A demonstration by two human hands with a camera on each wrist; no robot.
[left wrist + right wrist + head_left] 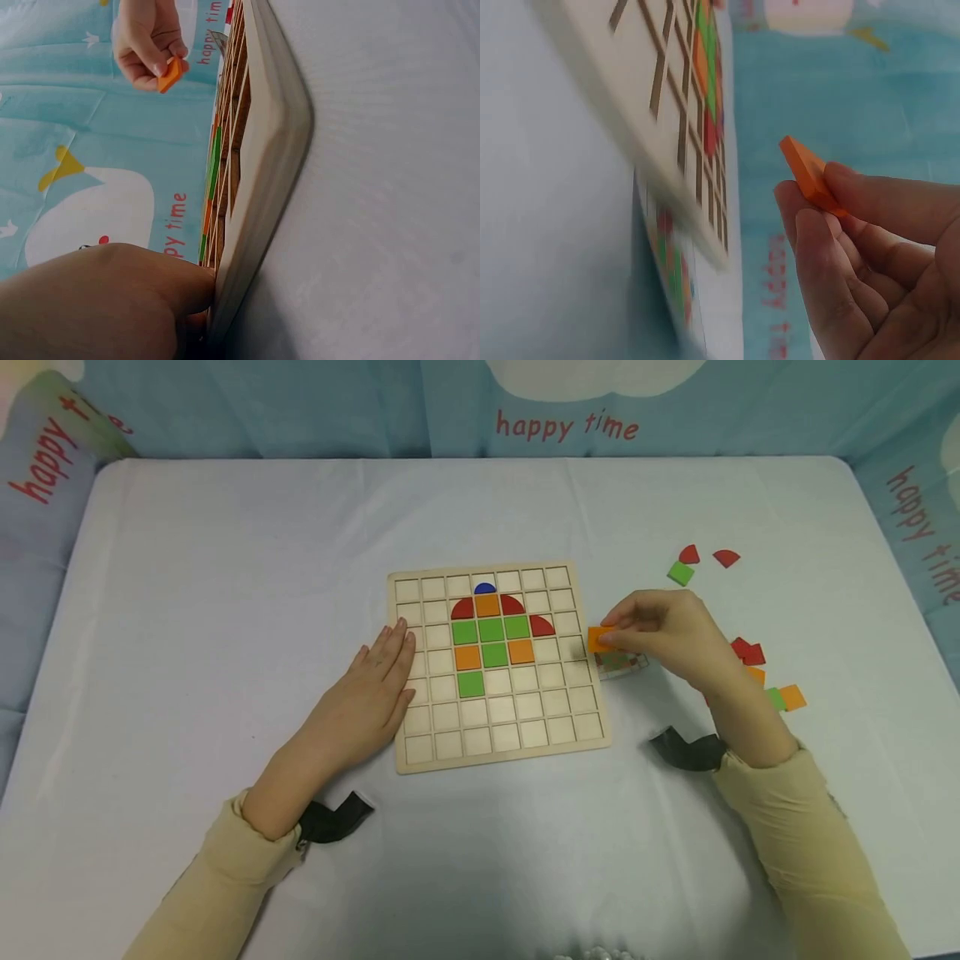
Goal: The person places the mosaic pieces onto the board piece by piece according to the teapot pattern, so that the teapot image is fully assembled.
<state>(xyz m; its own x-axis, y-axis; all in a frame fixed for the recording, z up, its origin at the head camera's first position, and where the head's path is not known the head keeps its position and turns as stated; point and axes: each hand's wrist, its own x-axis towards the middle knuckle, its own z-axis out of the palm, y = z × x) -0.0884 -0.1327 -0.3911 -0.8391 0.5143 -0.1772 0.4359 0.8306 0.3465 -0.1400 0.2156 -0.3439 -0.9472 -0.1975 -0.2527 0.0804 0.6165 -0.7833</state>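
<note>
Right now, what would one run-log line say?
left hand: rests on board | right hand: pinches orange square | card: at board's right side, partly hidden

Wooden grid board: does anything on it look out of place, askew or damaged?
Lopsided: on the wooden grid board, the red piece right of the row of three green squares has no match on the left. No damage shows.

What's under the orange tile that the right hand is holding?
In the head view, a patterned card with green and reddish squares shows partly below the orange tile, which the right hand pinches. There, tile and hand hide the card's upper part.
</note>
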